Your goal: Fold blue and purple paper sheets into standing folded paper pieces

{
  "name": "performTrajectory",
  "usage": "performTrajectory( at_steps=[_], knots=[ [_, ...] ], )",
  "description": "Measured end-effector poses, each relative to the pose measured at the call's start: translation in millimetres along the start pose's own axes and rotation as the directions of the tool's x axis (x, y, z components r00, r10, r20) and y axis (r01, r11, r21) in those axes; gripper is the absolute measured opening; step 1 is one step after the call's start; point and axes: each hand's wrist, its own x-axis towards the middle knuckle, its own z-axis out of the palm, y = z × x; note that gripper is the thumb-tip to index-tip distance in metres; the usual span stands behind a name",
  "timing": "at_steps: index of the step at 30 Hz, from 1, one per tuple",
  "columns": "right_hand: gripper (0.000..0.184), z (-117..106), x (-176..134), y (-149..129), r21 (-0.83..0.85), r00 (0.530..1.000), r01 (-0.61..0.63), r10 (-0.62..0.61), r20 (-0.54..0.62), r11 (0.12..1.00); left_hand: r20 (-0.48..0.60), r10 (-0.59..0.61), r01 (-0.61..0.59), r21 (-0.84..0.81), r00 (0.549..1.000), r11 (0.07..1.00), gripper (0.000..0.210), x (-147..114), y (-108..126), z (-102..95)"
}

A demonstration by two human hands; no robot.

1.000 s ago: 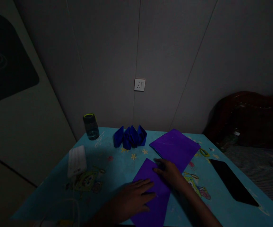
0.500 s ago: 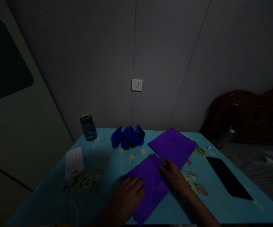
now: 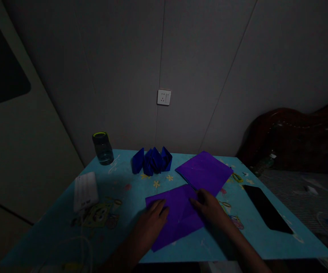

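Observation:
A creased purple sheet of paper [image 3: 178,220] lies on the table in front of me, turned at a slant. My left hand [image 3: 152,222] rests on its left part, fingers stretched out over the surface. At the upper right edge, my right hand [image 3: 209,210] has the sheet between thumb and curled forefinger; the other fingers are partly hidden. Just behind that hand is a stack of purple paper [image 3: 205,168], its near corner close to the sheet. Farther back stand several dark blue folded paper pieces [image 3: 154,161] in a row.
A water bottle [image 3: 103,148] stands at the back left, with a white power bank [image 3: 86,191] and its cable nearer. On the right lie a black phone-like slab [image 3: 266,208] and yellow-handled scissors [image 3: 237,177]. The patterned blue tablecloth [image 3: 124,204] reaches the wall. The room is dim.
The front purple sheet has turned, its left corner swinging up and its lower end moving left. My left hand has flattened out on it. The whole view has shifted slightly.

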Motion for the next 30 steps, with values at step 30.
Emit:
performTrajectory(
  at_steps=[30],
  knots=[
    [0.051, 12, -22, -16, -0.07, 0.889, 0.443, -0.429, 0.159, 0.894, -0.101, -0.12, 0.113, -0.077, 0.988, 0.991, 0.041, -1, -19, -14.1]
  ],
)
